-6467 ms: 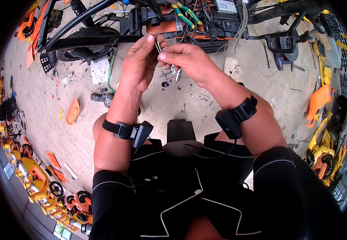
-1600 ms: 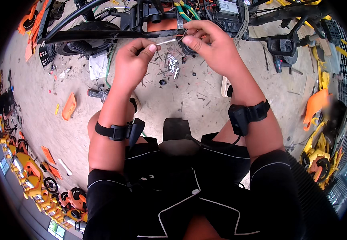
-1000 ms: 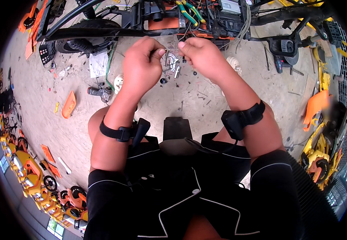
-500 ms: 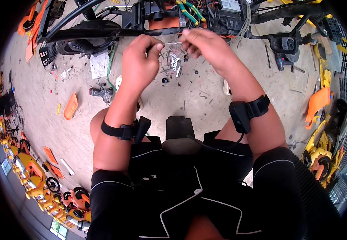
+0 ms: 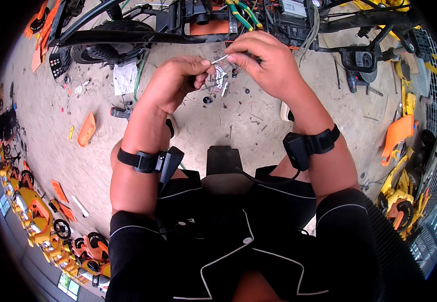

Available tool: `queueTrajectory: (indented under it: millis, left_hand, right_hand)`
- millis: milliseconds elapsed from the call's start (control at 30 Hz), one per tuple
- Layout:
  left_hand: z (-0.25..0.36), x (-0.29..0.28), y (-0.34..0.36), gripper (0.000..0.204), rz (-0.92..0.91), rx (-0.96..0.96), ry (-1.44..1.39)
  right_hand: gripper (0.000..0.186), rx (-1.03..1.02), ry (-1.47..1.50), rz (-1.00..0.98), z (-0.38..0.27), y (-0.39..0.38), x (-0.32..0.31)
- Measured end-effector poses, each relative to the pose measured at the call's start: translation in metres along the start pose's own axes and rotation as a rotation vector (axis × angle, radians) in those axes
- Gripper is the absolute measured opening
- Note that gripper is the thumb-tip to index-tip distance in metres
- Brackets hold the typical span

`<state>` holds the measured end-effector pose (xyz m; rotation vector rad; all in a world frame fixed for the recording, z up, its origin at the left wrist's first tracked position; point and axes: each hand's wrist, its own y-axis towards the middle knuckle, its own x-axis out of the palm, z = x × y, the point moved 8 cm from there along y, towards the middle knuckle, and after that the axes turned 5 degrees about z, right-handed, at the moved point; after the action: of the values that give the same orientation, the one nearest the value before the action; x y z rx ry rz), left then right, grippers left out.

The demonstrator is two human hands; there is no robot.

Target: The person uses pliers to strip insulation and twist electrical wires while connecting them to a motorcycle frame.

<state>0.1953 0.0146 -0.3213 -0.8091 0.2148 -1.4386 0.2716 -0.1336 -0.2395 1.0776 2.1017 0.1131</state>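
Observation:
My left hand [image 5: 178, 79] and my right hand [image 5: 271, 63] meet in front of a black vehicle frame [image 5: 112, 38]. Between them runs a short, thin, pale wire-like strand [image 5: 220, 59], slanting up toward the right. The left thumb and fingers pinch its lower end; the right thumb and fingertips pinch the other. What the strand is exactly is too small to tell. Below it on the floor lie small silvery metal pieces [image 5: 220, 76] and a shiny metal cylinder [image 5: 225, 91]. Pliers with green and yellow handles [image 5: 240, 16] rest on the frame beyond my hands.
A grey wire bundle [image 5: 310, 34] hangs from the frame. On the floor are a power tool [image 5: 119, 112], partly behind my left forearm, another tool [image 5: 352, 81] at right, and an orange part [image 5: 86, 129]. Yellow and orange vehicles [image 5: 33, 214] stand at far left.
My left hand has turned over and dropped slightly, its fingers now curled beneath the thumb. The strand has gone from nearly level to slanted. My right fingers have closed in from a more spread pose.

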Motion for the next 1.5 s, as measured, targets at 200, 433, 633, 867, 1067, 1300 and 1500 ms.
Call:
queueTrajectory:
  millis: [200, 433, 633, 867, 1067, 1300, 1500]
  left_hand:
    - [0.021, 0.005, -0.007, 0.019, 0.173, 0.266, 0.255]
    - [0.068, 0.042, -0.046, 0.008, 0.342, 1.168, 1.092]
    - [0.073, 0.050, -0.053, 0.008, 0.382, 1.277, 1.266]
    - [0.033, -0.002, -0.008, 0.020, 0.207, 0.350, 0.481]
    - [0.012, -0.008, 0.002, 0.021, 0.011, 0.104, 0.184]
    - [0.010, -0.004, 0.000, 0.019, 0.005, 0.064, 0.112]
    - [0.031, 0.002, -0.008, 0.018, 0.137, 0.339, 0.329]
  right_hand:
    - [0.019, 0.554, 0.345, -0.066, 0.031, -0.013, 0.015]
    - [0.022, 1.245, 1.178, -0.267, 0.053, -0.047, 0.048]
    - [0.019, 1.132, 1.141, -0.232, 0.051, -0.037, 0.042]
    - [0.023, 0.379, 0.272, -0.009, 0.022, -0.005, 0.001]
    - [0.020, -0.058, -0.026, 0.045, -0.004, -0.003, -0.009]
    - [0.013, -0.062, -0.054, 0.060, -0.004, -0.004, -0.009]
    - [0.017, 0.400, 0.229, 0.004, 0.024, -0.012, 0.001]
